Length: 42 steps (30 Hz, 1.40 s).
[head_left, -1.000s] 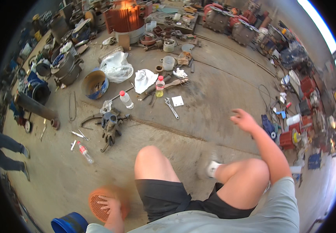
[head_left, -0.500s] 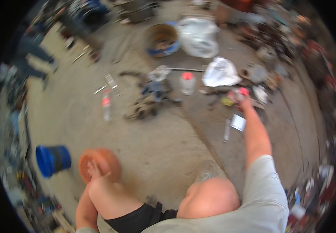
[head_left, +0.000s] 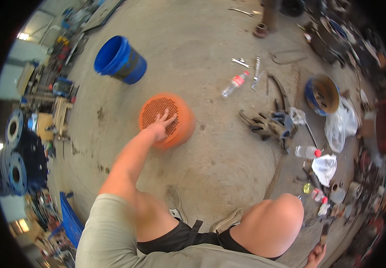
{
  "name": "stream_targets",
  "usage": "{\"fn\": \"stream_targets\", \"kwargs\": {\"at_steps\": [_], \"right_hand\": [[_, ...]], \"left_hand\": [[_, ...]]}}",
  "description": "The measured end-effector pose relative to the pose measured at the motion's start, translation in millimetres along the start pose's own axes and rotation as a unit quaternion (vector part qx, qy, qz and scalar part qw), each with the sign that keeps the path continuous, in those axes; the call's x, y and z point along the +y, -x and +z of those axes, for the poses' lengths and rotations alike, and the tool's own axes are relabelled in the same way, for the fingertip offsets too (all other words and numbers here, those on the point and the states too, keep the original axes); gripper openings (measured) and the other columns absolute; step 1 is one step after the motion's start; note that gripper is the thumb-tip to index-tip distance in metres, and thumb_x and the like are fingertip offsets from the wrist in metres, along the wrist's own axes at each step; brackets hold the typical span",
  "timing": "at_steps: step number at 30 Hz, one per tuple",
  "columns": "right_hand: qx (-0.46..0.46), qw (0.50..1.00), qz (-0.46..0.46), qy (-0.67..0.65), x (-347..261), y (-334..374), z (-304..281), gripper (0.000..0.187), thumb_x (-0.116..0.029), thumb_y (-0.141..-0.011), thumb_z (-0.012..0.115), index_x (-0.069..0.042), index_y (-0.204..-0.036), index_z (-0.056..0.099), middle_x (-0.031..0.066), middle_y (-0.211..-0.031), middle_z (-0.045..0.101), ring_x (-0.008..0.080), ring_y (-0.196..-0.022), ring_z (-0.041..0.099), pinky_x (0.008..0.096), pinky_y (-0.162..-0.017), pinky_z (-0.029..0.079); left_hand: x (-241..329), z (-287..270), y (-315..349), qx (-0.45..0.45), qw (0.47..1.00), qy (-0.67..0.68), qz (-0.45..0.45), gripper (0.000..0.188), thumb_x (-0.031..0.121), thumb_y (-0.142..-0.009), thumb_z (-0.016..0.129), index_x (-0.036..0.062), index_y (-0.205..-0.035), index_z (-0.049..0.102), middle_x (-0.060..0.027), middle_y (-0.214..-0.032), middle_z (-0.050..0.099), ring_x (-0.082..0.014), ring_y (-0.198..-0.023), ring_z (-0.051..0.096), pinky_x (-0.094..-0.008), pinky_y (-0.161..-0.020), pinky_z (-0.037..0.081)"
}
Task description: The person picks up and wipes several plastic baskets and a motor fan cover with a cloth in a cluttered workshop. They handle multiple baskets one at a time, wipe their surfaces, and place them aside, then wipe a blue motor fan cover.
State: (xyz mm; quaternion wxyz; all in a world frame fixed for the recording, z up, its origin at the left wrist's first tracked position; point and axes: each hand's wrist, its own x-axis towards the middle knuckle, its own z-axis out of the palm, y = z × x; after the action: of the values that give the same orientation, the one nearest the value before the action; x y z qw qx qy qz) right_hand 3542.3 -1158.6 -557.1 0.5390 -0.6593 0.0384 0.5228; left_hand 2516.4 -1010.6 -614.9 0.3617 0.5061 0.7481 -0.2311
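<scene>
My left hand (head_left: pixel 159 129) lies with its fingers spread on the perforated face of an orange round fan cover (head_left: pixel 185 123), which rests on the concrete floor. At the lower right edge, my right hand (head_left: pixel 316 254) is closed around what looks like a flat paintbrush (head_left: pixel 325 231), its wide end pointing up. Beyond that hand lie a red-capped clear bottle (head_left: pixel 317 195) and a small yellow-green item (head_left: pixel 307 188). Another red-capped clear jar (head_left: pixel 308 152) lies farther off, near a white plastic bag (head_left: pixel 324 169).
A blue bucket (head_left: pixel 130 67) stands beyond the cover. A plastic bottle (head_left: pixel 236 84), wrenches (head_left: pixel 240 63) and a dirty metal part (head_left: pixel 269 125) are on the floor ahead. A blue-rimmed tub (head_left: pixel 321 94) stands farther right. Blue flanged castings (head_left: pixel 16 167) stand far left.
My view has swung left toward the cover. My right hand has drawn back from the red-capped items and now holds the paintbrush. My left hand is still on the cover.
</scene>
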Motion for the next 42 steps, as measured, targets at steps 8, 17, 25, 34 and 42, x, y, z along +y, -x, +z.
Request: {"fn": "stream_targets", "kwargs": {"at_steps": [8, 17, 25, 34, 42], "right_hand": [[-0.103, 0.863, -0.393, 0.301, -84.2, 48.6, 327.5, 0.06, -0.018, -0.103, 0.062, -0.012, -0.156, 0.033, 0.0015, -0.098, 0.057, 0.0077, -0.067, 0.045, 0.0206, -0.054, 0.037], [-0.6, 0.32, -0.463, 0.568, 311.4, 199.5, 764.4, 0.055, -0.02, -0.104, 0.054, -0.036, -0.156, 0.043, 0.0167, -0.101, 0.069, 0.0302, -0.095, 0.068, 0.042, -0.086, 0.053], [-0.555, 0.178, -0.547, 0.6, 509.2, 178.0, 762.3, 0.066, -0.023, -0.099, 0.057, -0.034, -0.16, 0.035, 0.0176, -0.096, 0.066, 0.0382, -0.08, 0.067, 0.0465, -0.07, 0.056], [-0.576, 0.278, -0.505, 0.579, 426.8, 165.2, 701.2, 0.051, -0.024, -0.101, 0.059, -0.03, -0.152, 0.051, 0.0208, -0.092, 0.068, 0.0399, -0.08, 0.068, 0.0461, -0.071, 0.055], [-0.542, 0.093, -0.521, 0.653, 569.0, 223.6, 750.2, 0.054, -0.024, -0.104, 0.051, -0.033, -0.156, 0.043, 0.0192, -0.099, 0.072, 0.0393, -0.084, 0.07, 0.0462, -0.07, 0.056]], "left_hand": [[-10.4, 4.9, 11.4, 0.066, 0.995, 0.065, 0.035, 0.099, 0.008, -0.09, 0.072, 0.0401, -0.164, 0.016, -0.0044, -0.174, -0.007, -0.0386, -0.158, 0.009, -0.0451, -0.127, 0.028], [-63.4, 98.3, 20.7, 0.261, 0.879, 0.309, -0.253, 0.1, 0.058, -0.101, 0.053, 0.0054, -0.164, -0.002, -0.0229, -0.17, -0.007, -0.0467, -0.156, 0.008, -0.0607, -0.123, 0.024], [-50.8, 118.5, -18.9, 0.332, 0.823, 0.404, -0.224, 0.087, 0.056, -0.106, 0.043, 0.0119, -0.165, -0.003, -0.0178, -0.17, -0.008, -0.0542, -0.153, 0.007, -0.0595, -0.121, 0.032], [-62.8, 129.8, -19.0, 0.334, 0.806, 0.458, -0.171, 0.071, 0.045, -0.111, 0.035, 0.0182, -0.166, 0.0, -0.0068, -0.172, -0.007, -0.0417, -0.157, 0.003, -0.0506, -0.124, 0.031], [-113.7, 170.6, 11.4, 0.339, 0.461, 0.818, -0.051, 0.074, 0.055, -0.109, 0.029, 0.0134, -0.167, 0.006, -0.0122, -0.172, 0.014, -0.0326, -0.158, 0.015, -0.0453, -0.127, 0.02]]}}
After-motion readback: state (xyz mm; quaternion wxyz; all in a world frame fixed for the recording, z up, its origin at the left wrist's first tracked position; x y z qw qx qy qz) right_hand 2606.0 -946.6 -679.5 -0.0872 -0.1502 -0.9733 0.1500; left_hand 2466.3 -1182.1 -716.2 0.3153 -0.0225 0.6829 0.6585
